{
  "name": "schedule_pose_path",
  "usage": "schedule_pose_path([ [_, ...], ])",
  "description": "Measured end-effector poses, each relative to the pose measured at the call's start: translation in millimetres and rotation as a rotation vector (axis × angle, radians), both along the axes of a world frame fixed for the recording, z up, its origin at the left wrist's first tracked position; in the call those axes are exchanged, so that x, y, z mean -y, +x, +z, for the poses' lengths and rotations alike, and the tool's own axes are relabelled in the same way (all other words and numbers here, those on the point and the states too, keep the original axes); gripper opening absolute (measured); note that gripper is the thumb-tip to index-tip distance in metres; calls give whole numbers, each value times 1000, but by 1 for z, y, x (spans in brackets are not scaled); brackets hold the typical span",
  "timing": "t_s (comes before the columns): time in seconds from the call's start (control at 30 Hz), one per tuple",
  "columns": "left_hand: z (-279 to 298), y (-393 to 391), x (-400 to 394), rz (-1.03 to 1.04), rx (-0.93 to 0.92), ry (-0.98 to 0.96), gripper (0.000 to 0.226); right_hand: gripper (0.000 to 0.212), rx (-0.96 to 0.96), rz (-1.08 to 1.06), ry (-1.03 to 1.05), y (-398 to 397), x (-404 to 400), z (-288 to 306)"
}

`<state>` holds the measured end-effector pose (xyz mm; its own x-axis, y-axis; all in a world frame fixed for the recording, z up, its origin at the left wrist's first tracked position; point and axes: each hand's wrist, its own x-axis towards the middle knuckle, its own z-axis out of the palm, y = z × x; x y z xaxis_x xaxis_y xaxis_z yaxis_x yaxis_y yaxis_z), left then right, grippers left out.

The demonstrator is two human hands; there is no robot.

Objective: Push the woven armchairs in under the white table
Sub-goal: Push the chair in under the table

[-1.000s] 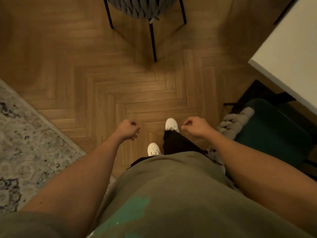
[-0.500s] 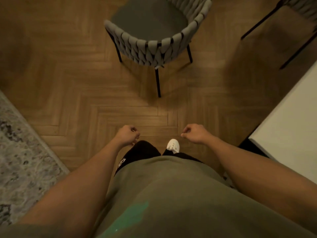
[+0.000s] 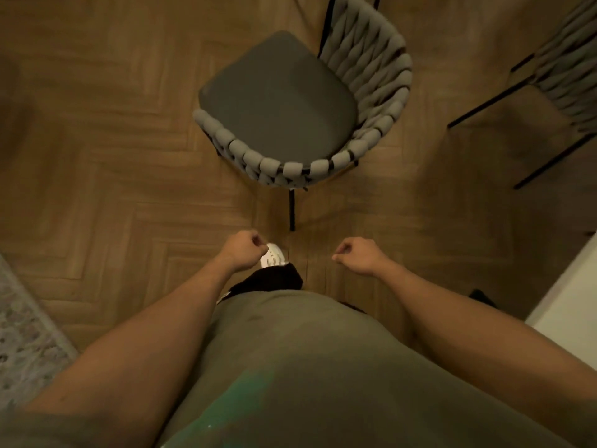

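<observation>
Both hands curled, empty: left hand, right hand.

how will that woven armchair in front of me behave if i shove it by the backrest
The armchair will probably slide easily: thin black legs on smooth wood floor. It likely feels light, a slim frame with rope weave. Pushed high on the backrest, it may tip forward rather than glide.
</observation>
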<state>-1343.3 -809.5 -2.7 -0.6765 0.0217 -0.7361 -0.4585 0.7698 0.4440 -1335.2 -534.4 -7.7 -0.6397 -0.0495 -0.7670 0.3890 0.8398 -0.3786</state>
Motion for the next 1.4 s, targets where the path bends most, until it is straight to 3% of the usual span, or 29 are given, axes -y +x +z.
schedule_pose_path([
  [0.1,4,-43,1,-82,-33,-70,20,14,17,-26,8,-36,5,2],
  [0.37,2,-119,-26,-173,-81,-156,21,27,57,17,-18,-126,8,3],
  [0.5,2,-153,-55,-152,-142,-249,24,38,-49,159,4,-177,-6,0],
  [0.67,-3,-187,-97,-191,-121,-291,43,48,-142,464,-1,-249,-34,-1],
  [0.8,-18,-206,-136,-259,27,-331,50,68,-83,832,156,-305,-61,-12],
  [0.97,-37,-225,-171,-253,257,-256,57,69,18,1185,340,-358,-93,-30],
  [1.13,-55,-235,-185,-321,318,-290,61,70,21,1413,473,-399,-112,-45],
  [1.27,-66,-235,-182,-393,278,-306,64,86,89,1487,539,-425,-116,-61],
  [1.4,-68,-236,-175,-425,273,-257,71,68,91,1480,501,-426,-118,-63],
])
